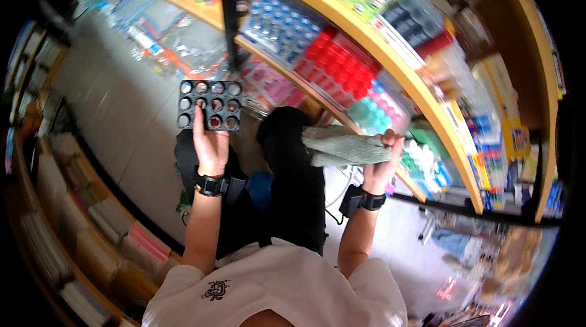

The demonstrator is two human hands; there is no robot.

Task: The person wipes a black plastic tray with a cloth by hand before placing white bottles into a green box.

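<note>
Beside the stocked wooden shelves [390, 64], left hand [210, 147] holds a black muffin tray [210, 105] up, fingers gripping its near edge. Right hand [384, 165] clutches a grey-green cloth [345, 146]. Tray cups look reddish inside; wiping apparently unfinished.

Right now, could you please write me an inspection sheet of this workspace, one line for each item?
Surface: no worktable seen; grey floor below, wooden shelves ahead.
Job's things: black tray with round wells, two rows of four; grey-green folded cloth.
Clutter: bottle packs with red caps and blue caps on the shelves; stacked goods along the left.
Grippers: left hand holds the tray from beneath; right hand grips the cloth. Both wrists carry black bands.
Cables: a thin dark cable hangs under the right wrist band.
Surroundings: a narrow shop aisle; no other person seen.
</note>
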